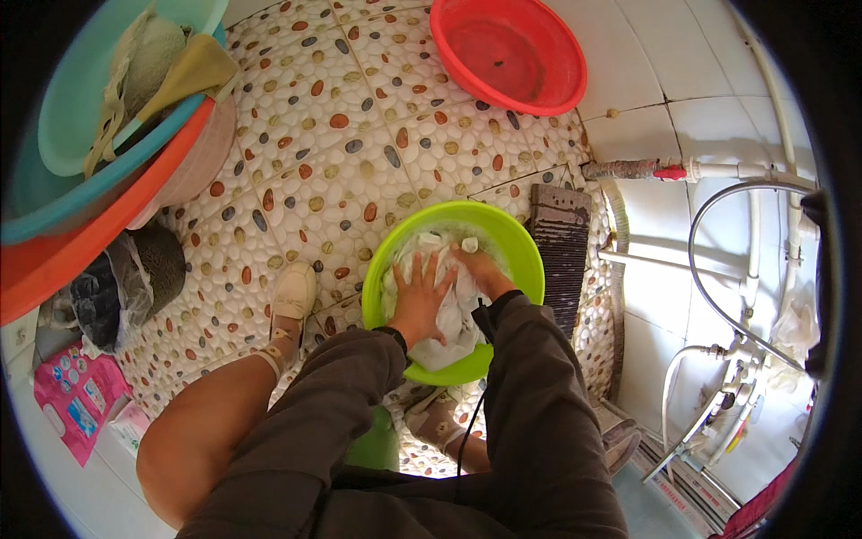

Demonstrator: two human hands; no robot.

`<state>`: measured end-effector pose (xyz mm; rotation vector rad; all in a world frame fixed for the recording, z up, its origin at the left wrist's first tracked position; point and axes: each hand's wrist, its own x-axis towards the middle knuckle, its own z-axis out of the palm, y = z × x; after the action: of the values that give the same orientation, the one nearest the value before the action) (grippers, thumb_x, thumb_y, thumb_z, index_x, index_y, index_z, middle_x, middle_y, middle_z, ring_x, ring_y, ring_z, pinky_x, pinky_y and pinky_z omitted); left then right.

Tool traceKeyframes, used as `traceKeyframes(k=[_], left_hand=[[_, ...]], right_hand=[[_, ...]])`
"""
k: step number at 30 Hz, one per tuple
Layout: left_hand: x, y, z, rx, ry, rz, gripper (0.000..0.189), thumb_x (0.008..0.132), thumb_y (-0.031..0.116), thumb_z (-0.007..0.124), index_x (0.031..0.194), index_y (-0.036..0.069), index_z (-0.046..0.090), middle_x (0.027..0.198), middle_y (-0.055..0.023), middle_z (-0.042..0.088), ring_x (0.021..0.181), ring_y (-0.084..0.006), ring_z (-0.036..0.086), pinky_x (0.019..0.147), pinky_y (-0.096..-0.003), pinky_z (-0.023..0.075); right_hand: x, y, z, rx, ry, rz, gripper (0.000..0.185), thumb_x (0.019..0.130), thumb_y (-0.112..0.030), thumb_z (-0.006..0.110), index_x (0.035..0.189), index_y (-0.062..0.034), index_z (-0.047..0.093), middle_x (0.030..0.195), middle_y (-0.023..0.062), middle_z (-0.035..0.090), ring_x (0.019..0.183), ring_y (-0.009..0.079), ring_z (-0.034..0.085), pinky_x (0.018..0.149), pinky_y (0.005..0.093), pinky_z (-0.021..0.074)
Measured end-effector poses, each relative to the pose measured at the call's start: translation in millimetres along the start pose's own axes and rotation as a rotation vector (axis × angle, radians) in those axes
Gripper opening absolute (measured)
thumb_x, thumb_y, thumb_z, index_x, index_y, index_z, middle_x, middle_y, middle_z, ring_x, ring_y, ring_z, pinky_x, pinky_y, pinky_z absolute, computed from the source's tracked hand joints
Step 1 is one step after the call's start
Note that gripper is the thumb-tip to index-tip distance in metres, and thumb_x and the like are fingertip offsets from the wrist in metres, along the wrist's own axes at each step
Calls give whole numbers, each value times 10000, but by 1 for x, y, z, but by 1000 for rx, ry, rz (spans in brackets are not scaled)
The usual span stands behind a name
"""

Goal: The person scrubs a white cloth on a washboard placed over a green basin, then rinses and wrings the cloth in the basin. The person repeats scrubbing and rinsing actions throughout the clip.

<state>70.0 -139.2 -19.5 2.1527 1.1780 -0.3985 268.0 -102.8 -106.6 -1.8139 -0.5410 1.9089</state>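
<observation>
A round lime-green basin [528, 259] stands on the floor before me, holding wet white cloth [454, 323] in sudsy water. My left hand [421, 296] lies flat on the cloth with its fingers spread. At the right side of the cloth is my right hand [479, 266], its fingertips by a small white block [469, 244], perhaps soap; whether it grips anything is not plain. Another whitish piece [429, 239] shows at the far side of the suds. Dark sleeves cover both arms.
A dark ridged washboard [562, 256] lies right of the basin. Beyond stands a red basin [512, 54]. Stacked basins [155, 155] with a yellow-handled brush or scoop are at the upper left. Pipes with a red valve [670, 173] run along the right wall. A pink packet [81, 397] lies lower left.
</observation>
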Motion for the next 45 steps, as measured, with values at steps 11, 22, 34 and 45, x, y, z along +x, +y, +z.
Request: traceKeyframes(k=[11,22,34,45], left_hand=[[-12,6,31,-73,172,-34,1384,474,544,900,1566,165,139,1592,-173,170,1479,-394,131,1120,-693,128],[2,-1,60,-233,301,-133,1366,463,454,928,1552,114,176,1541,-175,269,1419,-366,282,1135,-631,160],[-5,-13,33,-372,233,-66,1322,464,373,952,1545,154,222,1500,-135,346,1381,-324,364,1113,-584,253],[5,-19,49,-423,261,-38,1349,482,333,952,1561,167,161,1546,-139,304,1397,-337,339,1124,-574,234]], right_hand=[[-4,43,35,-967,857,-529,429,842,-242,712,1156,32,610,1049,270,656,952,441,622,869,502,472],[-47,47,67,-620,728,-451,387,827,-296,706,1021,36,668,930,214,665,861,423,615,791,477,487],[-1,23,39,-811,676,-257,447,852,-351,674,1043,53,660,953,255,673,903,414,646,816,475,502],[-9,31,68,-724,902,-236,476,869,-372,633,1057,65,631,1026,308,630,953,457,613,841,503,490]])
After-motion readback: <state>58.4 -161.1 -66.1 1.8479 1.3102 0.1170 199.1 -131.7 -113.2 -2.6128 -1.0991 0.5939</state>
